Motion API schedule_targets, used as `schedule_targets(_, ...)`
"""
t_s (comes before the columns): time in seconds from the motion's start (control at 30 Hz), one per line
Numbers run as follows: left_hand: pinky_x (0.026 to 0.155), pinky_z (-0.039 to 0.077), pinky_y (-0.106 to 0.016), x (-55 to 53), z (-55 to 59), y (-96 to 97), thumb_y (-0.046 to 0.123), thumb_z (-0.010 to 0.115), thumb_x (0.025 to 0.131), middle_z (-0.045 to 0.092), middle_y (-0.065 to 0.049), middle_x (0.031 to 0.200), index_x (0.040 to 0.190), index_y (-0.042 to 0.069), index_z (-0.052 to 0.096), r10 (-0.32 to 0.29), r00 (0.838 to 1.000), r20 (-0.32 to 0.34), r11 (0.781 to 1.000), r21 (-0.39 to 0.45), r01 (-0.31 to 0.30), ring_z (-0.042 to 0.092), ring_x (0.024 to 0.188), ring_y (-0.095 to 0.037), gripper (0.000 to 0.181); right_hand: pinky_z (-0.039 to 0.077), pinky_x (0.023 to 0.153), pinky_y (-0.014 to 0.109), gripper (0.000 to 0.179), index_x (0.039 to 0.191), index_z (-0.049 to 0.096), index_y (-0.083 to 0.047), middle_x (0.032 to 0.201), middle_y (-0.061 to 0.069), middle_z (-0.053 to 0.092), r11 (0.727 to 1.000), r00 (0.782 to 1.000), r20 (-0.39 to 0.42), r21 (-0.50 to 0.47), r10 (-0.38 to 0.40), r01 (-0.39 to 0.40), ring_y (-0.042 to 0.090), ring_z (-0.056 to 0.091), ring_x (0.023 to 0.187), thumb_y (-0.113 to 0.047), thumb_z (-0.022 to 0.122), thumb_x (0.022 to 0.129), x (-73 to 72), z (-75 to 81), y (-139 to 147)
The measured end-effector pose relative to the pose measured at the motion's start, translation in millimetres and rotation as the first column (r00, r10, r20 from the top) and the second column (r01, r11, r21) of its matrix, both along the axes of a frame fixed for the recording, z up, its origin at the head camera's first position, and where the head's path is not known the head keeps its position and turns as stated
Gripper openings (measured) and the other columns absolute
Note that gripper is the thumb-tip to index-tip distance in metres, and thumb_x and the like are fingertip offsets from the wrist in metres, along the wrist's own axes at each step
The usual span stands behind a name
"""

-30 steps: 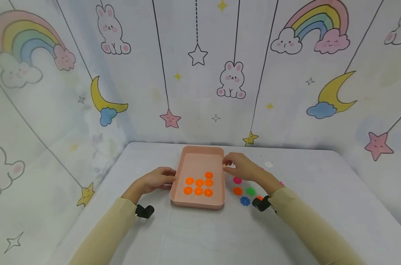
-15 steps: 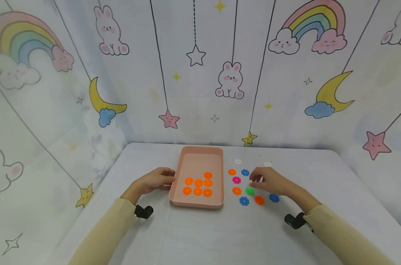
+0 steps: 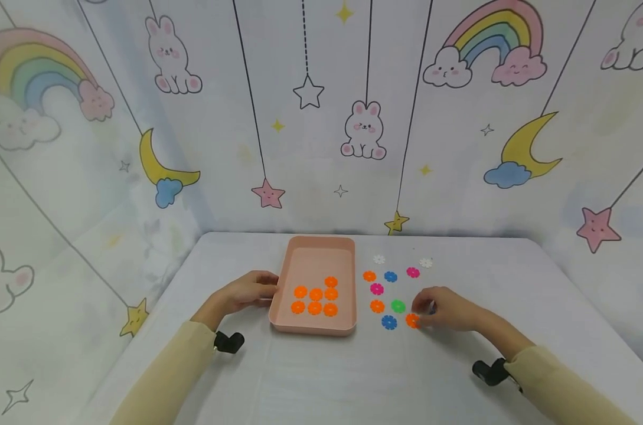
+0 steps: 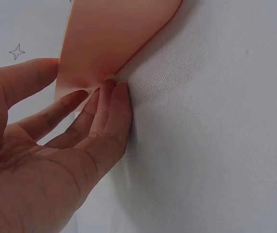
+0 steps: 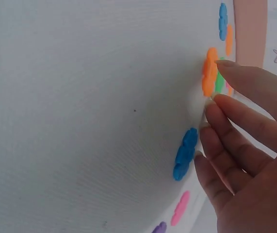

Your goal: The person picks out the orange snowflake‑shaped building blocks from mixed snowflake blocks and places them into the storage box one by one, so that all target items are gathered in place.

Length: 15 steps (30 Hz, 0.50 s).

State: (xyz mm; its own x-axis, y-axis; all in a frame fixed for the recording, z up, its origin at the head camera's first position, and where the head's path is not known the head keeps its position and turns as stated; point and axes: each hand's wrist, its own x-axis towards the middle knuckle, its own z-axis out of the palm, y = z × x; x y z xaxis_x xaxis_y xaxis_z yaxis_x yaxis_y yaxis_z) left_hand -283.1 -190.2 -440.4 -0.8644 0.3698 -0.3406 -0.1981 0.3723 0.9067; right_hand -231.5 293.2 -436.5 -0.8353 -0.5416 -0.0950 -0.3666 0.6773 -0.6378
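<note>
My left hand (image 3: 248, 290) holds the pink tray (image 3: 321, 260) at its left side. In the left wrist view, the thumb is at the rim and the curled fingertips (image 4: 121, 92) are against the wall's foot. Several orange flower-shaped snowflake discs (image 3: 315, 308) lie flat inside the tray. My right hand (image 3: 451, 310) is low over the table, thumb and forefinger apart, right at an orange snowflake disc (image 5: 209, 73). A blue disc (image 5: 185, 154) lies under its other fingers, mostly hidden in the head view.
More snowflake discs lie right of the tray: a green one (image 3: 398, 306), blue ones (image 3: 389, 322), pink ones (image 3: 413, 273) and white ones (image 3: 379, 260). In the right wrist view, a purple disc (image 5: 160, 227) shows at the bottom. A patterned cloth (image 3: 321, 147) hangs behind the table.
My right hand has moved from the tray's right rim rightward and then nearer to me, down to the orange disc. The left hand has stayed at the tray.
</note>
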Motion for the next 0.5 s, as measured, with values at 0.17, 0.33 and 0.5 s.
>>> schedule_targets(0.17, 0.102, 0.054, -0.047, 0.2, -1.0, 0.0, 0.012, 0.063, 0.101, 0.056, -0.020, 0.138, 0.142, -0.007, 0.050, 0.001, 1.000, -0.003, 1.000, 0.000, -0.001, 0.063, 0.113, -0.028, 0.047, 0.056, 0.080, 0.026, 0.025, 0.106, 0.069, -0.007, 0.100, 0.000, 0.066, 1.000, 1.000, -0.006, 0.011, 0.000, 0.000, 0.022, 0.058, 0.096, -0.018, 0.081, 0.087, 0.6, -3.3, -0.9)
schedule_targets(0.33, 0.102, 0.054, -0.047, 0.2, -1.1, 0.0, 0.012, 0.062, 0.101, 0.055, -0.020, 0.140, 0.143, -0.007, 0.048, 0.004, 1.000, 0.000, 1.000, 0.004, -0.004, 0.063, 0.114, -0.028, 0.048, 0.055, 0.078, 0.026, 0.023, 0.103, 0.069, -0.009, 0.098, -0.001, 0.065, 0.999, 1.000, 0.008, 0.033, -0.003, 0.003, 0.022, 0.057, 0.094, -0.017, 0.082, 0.086, -0.2, -2.3, -3.0)
schedule_targets(0.5, 0.102, 0.054, -0.046, -0.7, -1.2, -0.4, 0.012, 0.062, 0.102, 0.054, -0.020, 0.141, 0.143, -0.007, 0.048, -0.002, 1.000, 0.000, 1.000, 0.009, 0.002, 0.063, 0.115, -0.028, 0.048, 0.055, 0.074, 0.024, 0.016, 0.099, 0.070, -0.011, 0.093, -0.003, 0.065, 0.999, 1.000, 0.008, 0.028, 0.015, -0.015, 0.019, 0.057, 0.090, -0.017, 0.080, 0.088, -1.6, -0.8, -2.8)
